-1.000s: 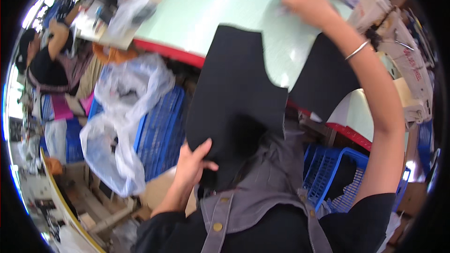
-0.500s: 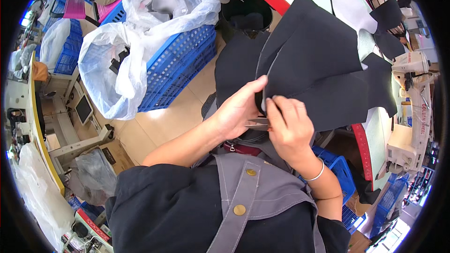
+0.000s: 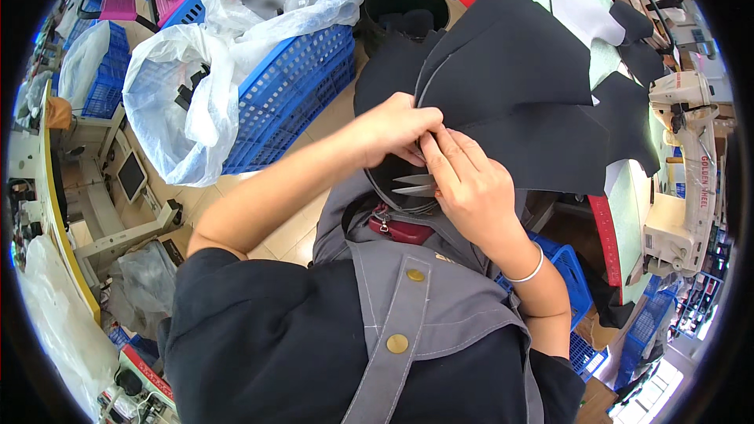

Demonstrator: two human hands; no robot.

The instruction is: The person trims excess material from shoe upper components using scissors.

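Large black fabric panels (image 3: 510,71) lie over my lap and the table edge, with paler edges showing where the layers part. My left hand (image 3: 397,129) is closed on the near edge of this fabric, thumb on top. Close against it, my right hand (image 3: 475,188) is closed, its fingertips touching the same edge. A pair of small metal snips (image 3: 415,185) sits in my right palm, blades pointing left and slightly apart, clear of the fabric edge. The snips' handles are hidden by my fingers.
At the left stand blue plastic crates (image 3: 290,90) lined with clear bags (image 3: 184,102). Behind the fabric is a dark bin (image 3: 408,8). To the right, a red-edged table (image 3: 609,247) carries white cloth (image 3: 577,0) and a cream sewing machine (image 3: 679,188).
My left hand has moved up and left along the fabric edge, fingers now curled over it. The snips show more of their blades below the right hand. The view has shifted slightly.
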